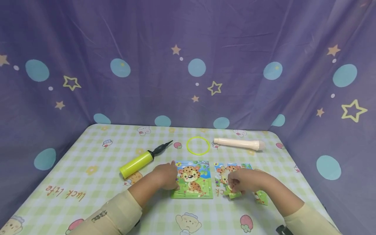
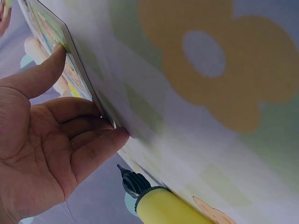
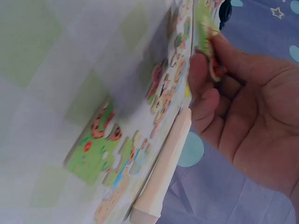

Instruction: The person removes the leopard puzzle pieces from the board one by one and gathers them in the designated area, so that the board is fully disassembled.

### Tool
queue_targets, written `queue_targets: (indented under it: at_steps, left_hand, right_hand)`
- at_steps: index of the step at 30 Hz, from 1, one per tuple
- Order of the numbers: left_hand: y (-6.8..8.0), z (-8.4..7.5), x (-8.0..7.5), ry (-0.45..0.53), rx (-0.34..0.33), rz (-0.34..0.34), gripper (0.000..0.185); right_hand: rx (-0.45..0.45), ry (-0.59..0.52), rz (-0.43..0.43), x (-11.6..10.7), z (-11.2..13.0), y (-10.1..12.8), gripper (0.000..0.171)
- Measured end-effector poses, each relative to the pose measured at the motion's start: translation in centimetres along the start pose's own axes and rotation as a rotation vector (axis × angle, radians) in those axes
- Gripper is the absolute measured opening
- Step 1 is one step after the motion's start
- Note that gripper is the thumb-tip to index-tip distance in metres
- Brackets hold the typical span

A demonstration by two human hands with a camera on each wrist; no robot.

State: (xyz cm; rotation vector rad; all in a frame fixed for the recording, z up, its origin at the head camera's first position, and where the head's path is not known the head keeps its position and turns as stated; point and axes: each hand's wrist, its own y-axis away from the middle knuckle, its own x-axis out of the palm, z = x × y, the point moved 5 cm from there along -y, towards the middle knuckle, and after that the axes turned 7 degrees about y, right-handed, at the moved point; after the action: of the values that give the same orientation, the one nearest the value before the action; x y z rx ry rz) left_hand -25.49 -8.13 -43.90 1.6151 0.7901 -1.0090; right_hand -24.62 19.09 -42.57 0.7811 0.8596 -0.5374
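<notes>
A square board (image 1: 192, 179) with a cartoon spotted leopard cub picture lies flat at the middle of the table. Its left side meets my left hand (image 1: 166, 176); in the left wrist view the thumb rests on the face of the board (image 2: 67, 42) and the other fingers reach down by its edge. To the right, my right hand (image 1: 245, 180) pinches a green puzzle piece (image 3: 204, 28) between thumb and fingers, raised off the cloth in the right wrist view. Loose puzzle pieces (image 1: 221, 169) lie around and partly beneath that hand, including a green corner piece (image 3: 93, 158).
A yellow hand pump (image 1: 137, 164) with a black nozzle lies left of the board. Behind are a thin yellow ring (image 1: 198, 146) and a pale pink toy microphone (image 1: 238, 143). A checked cloth (image 1: 111, 199) covers the table, with purple curtains (image 1: 158, 81) around its back and sides.
</notes>
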Motion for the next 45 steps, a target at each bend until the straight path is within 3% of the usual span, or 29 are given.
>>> queue_targets:
  at_steps: [7, 17, 22, 26, 29, 33, 38, 43, 45]
  left_hand:
    - [0.0, 0.1, 0.1, 0.018, 0.001, 0.002, 0.085]
    - [-0.2, 0.2, 0.3, 0.009, 0.006, -0.006, 0.087]
    - [-0.2, 0.2, 0.3, 0.013, 0.003, -0.007, 0.087]
    - [-0.2, 0.2, 0.3, 0.010, -0.001, -0.009, 0.087]
    - [-0.2, 0.3, 0.3, 0.008, -0.001, -0.012, 0.087]
    - [-0.2, 0.4, 0.4, 0.001, -0.003, -0.009, 0.088]
    - [-0.4, 0.4, 0.5, 0.004, -0.009, -0.006, 0.088]
    - [-0.3, 0.4, 0.4, 0.010, -0.003, -0.011, 0.088]
    - [-0.2, 0.3, 0.3, 0.013, -0.001, -0.012, 0.088]
  right_hand:
    - [0.186, 0.064, 0.061, 1.3, -1.1, 1.0, 0.018]
    - [0.346, 0.143, 0.017, 1.7, -1.6, 0.9, 0.025]
    - [0.417, 0.262, 0.029, 1.8, -1.5, 0.6, 0.054]
    - [0.432, 0.338, 0.042, 1.8, -1.3, 0.5, 0.060]
    - [0.407, 0.343, 0.053, 1.8, -1.0, 0.5, 0.049]
    - [0.323, 0.293, 0.024, 1.5, -0.2, 0.4, 0.018]
    - [0.177, 0.249, -0.095, 0.8, 1.2, -0.7, 0.025]
    - [-0.009, 0.236, -0.188, 0.0, 3.4, -2.6, 0.016]
    - [-0.045, 0.230, -0.199, 0.0, 4.4, -3.5, 0.018]
